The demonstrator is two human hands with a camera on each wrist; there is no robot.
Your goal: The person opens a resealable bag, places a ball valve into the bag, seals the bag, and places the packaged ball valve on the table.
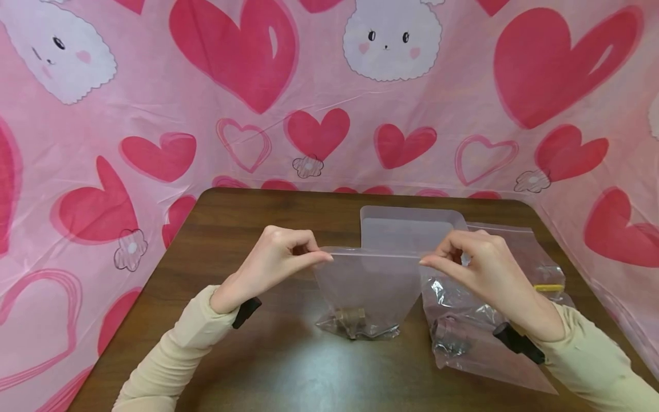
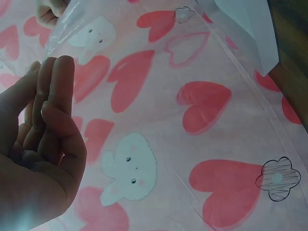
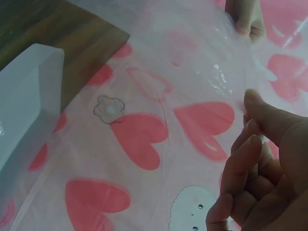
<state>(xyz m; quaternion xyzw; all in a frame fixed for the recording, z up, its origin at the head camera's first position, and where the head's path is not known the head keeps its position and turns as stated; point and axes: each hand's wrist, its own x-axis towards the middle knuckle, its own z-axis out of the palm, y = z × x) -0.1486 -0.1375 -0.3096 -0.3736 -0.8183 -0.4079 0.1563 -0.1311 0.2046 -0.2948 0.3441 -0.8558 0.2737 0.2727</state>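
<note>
A clear zip bag [image 1: 376, 280] hangs upright between my two hands, its top edge stretched straight. At the bottom of it lies a brass-coloured fitting [image 1: 351, 317], with dark pieces beside it that I cannot make out. My left hand [image 1: 278, 254] pinches the bag's left top corner between thumb and fingers. At the right top corner my right hand [image 1: 481, 269] pinches the same edge. In the right wrist view the bag's film [image 3: 207, 62] spans from the right thumb toward the left hand [image 3: 246, 19].
Behind the bag stands a translucent plastic bin [image 1: 407, 220]. To the right lies a larger clear bag [image 1: 494, 366] with a yellow slider [image 1: 548, 288] and some metal parts [image 1: 453, 337] in it, partly under my right forearm. The wooden table [image 1: 247, 366] meets heart-printed curtains.
</note>
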